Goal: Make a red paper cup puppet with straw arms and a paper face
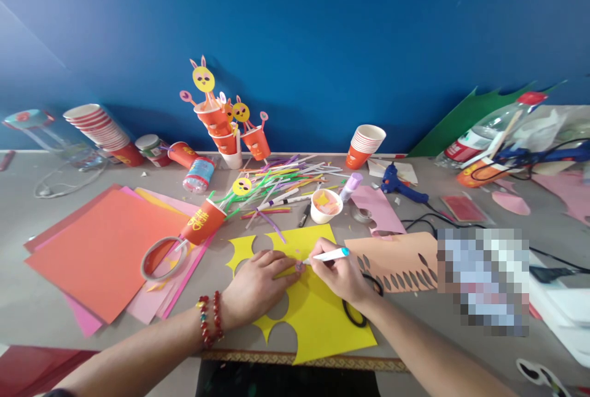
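Observation:
My right hand [338, 271] grips a white marker [329, 255] with a blue end, its tip at a small pink paper piece [299, 267]. My left hand [260, 283] steadies that piece between thumb and index fingertip, over a yellow sheet [322, 323] with rounded cut-outs. Marks on the piece are too small to read. Black-handled scissors [354, 317] lie partly under my right wrist, their blades hidden. An orange sheet [396, 255] with leaf-shaped holes lies to the right of the yellow one.
Coloured paper sheets [106, 249] and a tape roll [145, 262] lie left. Behind are a straw pile [281, 176], decorated red cups [212, 117], a white tub [326, 216] and a blue glue gun [403, 188] with its cord. A plastic bottle [488, 129] stands back right.

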The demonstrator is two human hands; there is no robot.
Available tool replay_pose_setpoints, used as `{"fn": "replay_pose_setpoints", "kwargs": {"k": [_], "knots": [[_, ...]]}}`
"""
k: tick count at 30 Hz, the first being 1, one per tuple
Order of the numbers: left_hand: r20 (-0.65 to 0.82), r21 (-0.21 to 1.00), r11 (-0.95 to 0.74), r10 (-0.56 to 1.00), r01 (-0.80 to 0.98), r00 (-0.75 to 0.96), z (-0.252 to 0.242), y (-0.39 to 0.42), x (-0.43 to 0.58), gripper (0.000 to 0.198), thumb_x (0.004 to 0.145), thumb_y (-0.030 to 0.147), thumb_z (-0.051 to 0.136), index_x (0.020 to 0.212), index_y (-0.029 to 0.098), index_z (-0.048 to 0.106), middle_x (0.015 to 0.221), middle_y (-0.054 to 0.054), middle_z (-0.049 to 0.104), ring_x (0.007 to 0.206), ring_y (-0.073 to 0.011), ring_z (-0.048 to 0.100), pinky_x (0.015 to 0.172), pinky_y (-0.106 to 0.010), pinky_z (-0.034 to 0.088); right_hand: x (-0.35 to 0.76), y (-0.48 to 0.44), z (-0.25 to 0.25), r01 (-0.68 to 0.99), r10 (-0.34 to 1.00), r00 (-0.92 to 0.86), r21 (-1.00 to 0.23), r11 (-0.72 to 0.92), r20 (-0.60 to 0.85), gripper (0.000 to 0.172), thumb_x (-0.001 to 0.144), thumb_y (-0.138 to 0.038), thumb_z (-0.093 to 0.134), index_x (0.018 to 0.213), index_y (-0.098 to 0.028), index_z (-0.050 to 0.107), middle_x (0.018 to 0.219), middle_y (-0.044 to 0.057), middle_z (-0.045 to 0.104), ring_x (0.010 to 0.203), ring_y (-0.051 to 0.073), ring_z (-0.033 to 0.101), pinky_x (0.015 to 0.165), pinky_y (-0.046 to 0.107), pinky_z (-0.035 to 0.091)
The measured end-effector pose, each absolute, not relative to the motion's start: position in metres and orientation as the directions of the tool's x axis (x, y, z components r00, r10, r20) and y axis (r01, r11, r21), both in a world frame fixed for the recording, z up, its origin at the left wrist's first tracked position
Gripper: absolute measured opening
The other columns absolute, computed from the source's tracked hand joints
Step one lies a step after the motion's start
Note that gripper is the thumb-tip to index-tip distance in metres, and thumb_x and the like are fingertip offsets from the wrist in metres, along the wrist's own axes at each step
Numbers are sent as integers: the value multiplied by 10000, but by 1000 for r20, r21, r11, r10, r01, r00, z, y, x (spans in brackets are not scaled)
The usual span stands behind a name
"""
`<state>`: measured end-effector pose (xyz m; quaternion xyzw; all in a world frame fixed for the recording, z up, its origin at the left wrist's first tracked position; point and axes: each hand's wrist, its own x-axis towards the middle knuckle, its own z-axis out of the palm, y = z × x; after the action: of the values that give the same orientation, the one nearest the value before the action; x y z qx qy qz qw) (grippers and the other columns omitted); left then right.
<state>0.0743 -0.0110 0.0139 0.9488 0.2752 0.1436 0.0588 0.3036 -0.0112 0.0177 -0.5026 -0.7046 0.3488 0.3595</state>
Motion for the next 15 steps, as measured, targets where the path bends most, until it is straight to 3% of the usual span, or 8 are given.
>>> {"fn": "replay_pose_setpoints", "kwargs": {"k": [15], "knots": [[233,192,-840,541,507,808,14,-10,74,360,921,152,544,1262,242,613,1296,-51,664,1151,-260,578,929,-421,530,305,-11,16,500,955,-260,-825,262,146,181,879,-215,510,701,-227,479,591,-50,505,522,122,473,505,227,328]]}}
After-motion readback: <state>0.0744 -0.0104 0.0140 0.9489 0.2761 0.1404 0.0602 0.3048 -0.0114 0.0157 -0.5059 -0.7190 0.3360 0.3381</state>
